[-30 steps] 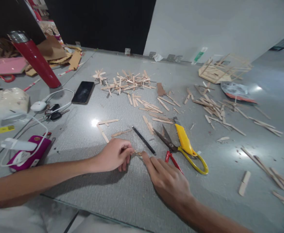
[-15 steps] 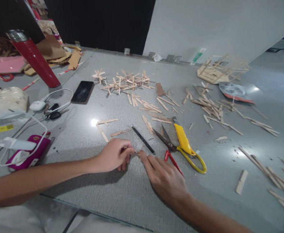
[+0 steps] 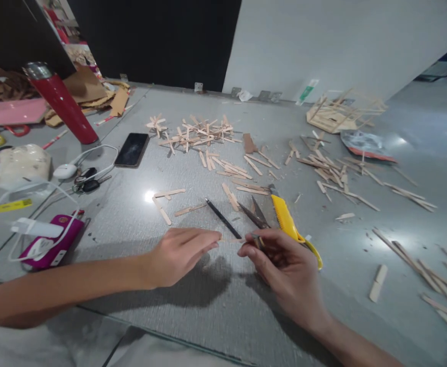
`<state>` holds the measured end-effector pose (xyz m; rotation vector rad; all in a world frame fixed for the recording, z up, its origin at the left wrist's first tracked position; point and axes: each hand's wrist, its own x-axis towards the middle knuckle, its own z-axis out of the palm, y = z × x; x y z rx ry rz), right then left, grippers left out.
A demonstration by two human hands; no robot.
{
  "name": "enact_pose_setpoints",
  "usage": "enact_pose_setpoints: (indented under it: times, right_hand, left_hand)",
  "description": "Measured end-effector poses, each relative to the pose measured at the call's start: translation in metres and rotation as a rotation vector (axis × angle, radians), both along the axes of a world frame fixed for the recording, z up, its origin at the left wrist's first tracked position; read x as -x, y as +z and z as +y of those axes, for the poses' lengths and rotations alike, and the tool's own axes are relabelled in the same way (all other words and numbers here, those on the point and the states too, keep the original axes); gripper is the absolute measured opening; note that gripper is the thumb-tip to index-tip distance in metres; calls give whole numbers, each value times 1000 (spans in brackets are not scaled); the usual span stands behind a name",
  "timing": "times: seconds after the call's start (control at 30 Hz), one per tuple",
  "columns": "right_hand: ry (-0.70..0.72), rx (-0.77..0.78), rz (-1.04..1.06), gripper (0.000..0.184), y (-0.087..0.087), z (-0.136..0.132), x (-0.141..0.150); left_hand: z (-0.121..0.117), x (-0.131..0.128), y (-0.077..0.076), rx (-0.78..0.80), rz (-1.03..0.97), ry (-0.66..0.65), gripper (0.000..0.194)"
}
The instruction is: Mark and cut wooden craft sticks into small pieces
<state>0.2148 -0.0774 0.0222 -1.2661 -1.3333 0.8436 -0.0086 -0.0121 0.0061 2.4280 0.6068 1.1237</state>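
In the head view my left hand (image 3: 185,255) is closed, its fingertips pinching one end of a thin wooden craft stick (image 3: 231,240). My right hand (image 3: 288,270) pinches the stick's other end between thumb and fingers, so it spans level above the table. A small dark thing shows among the right fingers; I cannot make out what it is. Just beyond the stick lies a black pen (image 3: 223,219). Partly hidden behind my right hand are yellow-handled scissors (image 3: 256,214) and a yellow cutter (image 3: 285,216).
Loose craft sticks (image 3: 204,132) lie in heaps across the grey table (image 3: 162,326). A stick-built frame (image 3: 334,120) stands at the back right. Leftward are a phone (image 3: 132,149), a red bottle (image 3: 64,109), keys (image 3: 89,181) and a purple box (image 3: 60,239) with cables.
My hands have moved apart from fingertips meeting, baring a stretch of stick between them. My right hand has turned thumb-side up and now hides the red tool beside the scissors.
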Motion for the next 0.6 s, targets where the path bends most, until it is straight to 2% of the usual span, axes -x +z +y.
enact_pose_setpoints:
  times: [0.1, 0.17, 0.3, 0.43, 0.6]
  right_hand:
    - [-32, -15, 71, 10, 5, -1, 2]
    - [-59, -61, 47, 9, 8, -1, 1]
    - [-103, -156, -15, 9, 12, -1, -4]
    - [-84, -222, -22, 7, 11, -3, -7]
    - [-41, -213, -15, 4, 9, -3, -8]
  left_hand:
    - [-1, -1, 3, -160, 40, -20, 24]
    - [-2, -4, 8, -167, 50, 2, 21]
    - [-8, -11, 26, 31, 10, 16, 13]
    - [-13, -14, 45, 215, 36, -2, 23]
    - [-9, -14, 55, 162, 123, -100, 23]
